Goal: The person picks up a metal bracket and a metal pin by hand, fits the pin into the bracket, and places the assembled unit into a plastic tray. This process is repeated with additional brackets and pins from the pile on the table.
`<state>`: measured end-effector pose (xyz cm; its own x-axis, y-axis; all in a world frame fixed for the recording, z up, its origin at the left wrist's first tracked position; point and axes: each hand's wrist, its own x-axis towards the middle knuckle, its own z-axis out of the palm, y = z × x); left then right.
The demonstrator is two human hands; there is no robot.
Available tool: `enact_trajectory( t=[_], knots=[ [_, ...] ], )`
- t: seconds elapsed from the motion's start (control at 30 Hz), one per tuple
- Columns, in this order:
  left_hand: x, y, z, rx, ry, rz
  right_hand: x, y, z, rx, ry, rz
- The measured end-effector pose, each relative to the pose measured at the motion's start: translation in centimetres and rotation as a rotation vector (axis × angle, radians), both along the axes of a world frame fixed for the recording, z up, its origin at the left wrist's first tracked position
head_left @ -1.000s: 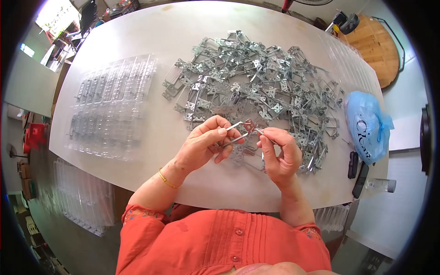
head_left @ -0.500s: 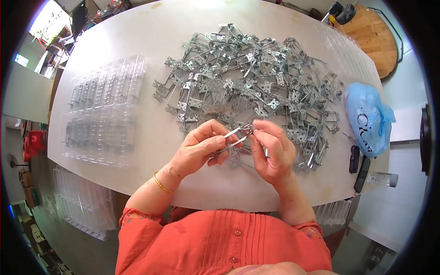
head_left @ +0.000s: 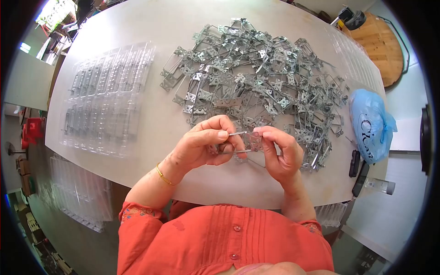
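Between my hands, above the near part of the table, is a metal bracket (head_left: 255, 141) with thin rods and a flat plate with holes. My left hand (head_left: 204, 143) is closed on the rods, thumb on top and fingers beneath. With thumb and forefinger, my right hand (head_left: 285, 153) pinches the plate's right edge. Just beyond both hands lies a large tangled pile of similar metal brackets (head_left: 256, 68). Fingers hide part of the held piece.
Clear plastic trays (head_left: 107, 98) holding metal parts lie on the left of the white table (head_left: 160, 32). To the right are a blue plastic bag (head_left: 372, 126), a dark case (head_left: 354, 163) and a clear bottle (head_left: 379, 186). More clear trays (head_left: 78, 192) stand below the left edge.
The bracket has been turned, so its plate now faces up more and its rods lie nearly level. My right hand has shifted slightly right and down. The whole view has moved a little.
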<state>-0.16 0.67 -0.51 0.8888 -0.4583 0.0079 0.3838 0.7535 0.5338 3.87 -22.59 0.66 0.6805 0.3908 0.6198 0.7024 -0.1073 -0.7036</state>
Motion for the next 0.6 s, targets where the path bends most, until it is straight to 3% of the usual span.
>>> enact_trajectory(
  t=[0.07, 0.17, 0.23, 0.33, 0.6],
  knots=[
    [0.0, 0.2, 0.1, -0.049, -0.028, -0.031, 0.3, 0.2, -0.1, -0.035, -0.067, -0.029],
    [0.1, 0.0, 0.5, -0.012, -0.029, 0.106, 0.3, -0.1, -0.4, -0.028, 0.037, -0.088],
    [-0.1, -0.2, 0.9, 0.188, 0.015, 0.215, -0.5, -0.4, -0.3, 0.063, 0.256, -0.104],
    [-0.2, -0.4, 0.8, 0.257, -0.042, 0.213, -1.1, -0.3, 0.4, -0.044, 0.25, -0.11],
    [-0.3, -0.3, 1.3, 0.575, -0.246, 0.209, -1.6, -0.4, 0.7, -0.01, 0.42, -0.121]
  ],
)
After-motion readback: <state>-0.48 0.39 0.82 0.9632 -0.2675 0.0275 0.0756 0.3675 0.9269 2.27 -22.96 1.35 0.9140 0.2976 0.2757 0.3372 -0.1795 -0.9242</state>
